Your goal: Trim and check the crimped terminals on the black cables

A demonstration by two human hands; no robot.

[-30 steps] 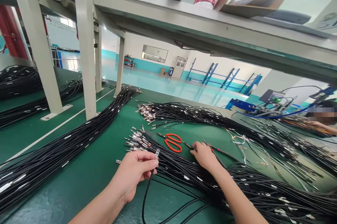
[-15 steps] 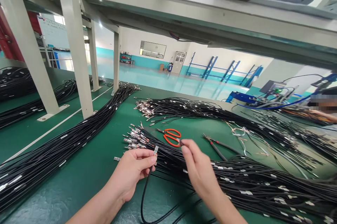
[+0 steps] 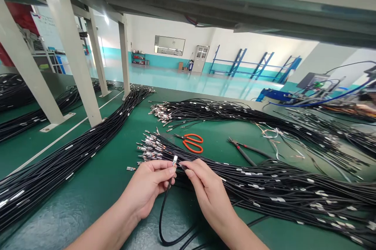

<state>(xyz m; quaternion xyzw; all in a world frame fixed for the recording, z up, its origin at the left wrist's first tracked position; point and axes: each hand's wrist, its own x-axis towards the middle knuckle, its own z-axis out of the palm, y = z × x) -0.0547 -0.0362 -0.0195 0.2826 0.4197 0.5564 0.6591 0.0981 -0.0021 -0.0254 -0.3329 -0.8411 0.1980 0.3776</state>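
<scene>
Between the thumb and fingers of my left hand [image 3: 157, 177] is a black cable [image 3: 161, 218], its end pointing up. A small silvery metal connector [image 3: 175, 160] tops that cable, and the rest loops down over the green table. My right hand [image 3: 205, 183] is closed in a pinch just right of the connector. A small dark piece [image 3: 183, 167] shows at its fingertips; its kind is too small to tell. Just behind my hands lies a bundle of black cables [image 3: 249, 173] with metal-tipped ends [image 3: 151, 146] and white labels.
Orange-handled scissors [image 3: 194, 143] and dark-handled cutting pliers [image 3: 245, 150] lie beyond the bundle. More cable bundles lie at left [image 3: 88, 144] and at the back [image 3: 205, 111]. Loose stripped wires [image 3: 273, 136] are at right. A metal shelf frame [image 3: 67, 46] stands on the green table [image 3: 96, 195].
My right hand has moved left and down, bringing the small dark piece close to the connector. My left hand keeps its hold on the cable. The view has tilted downward slightly.
</scene>
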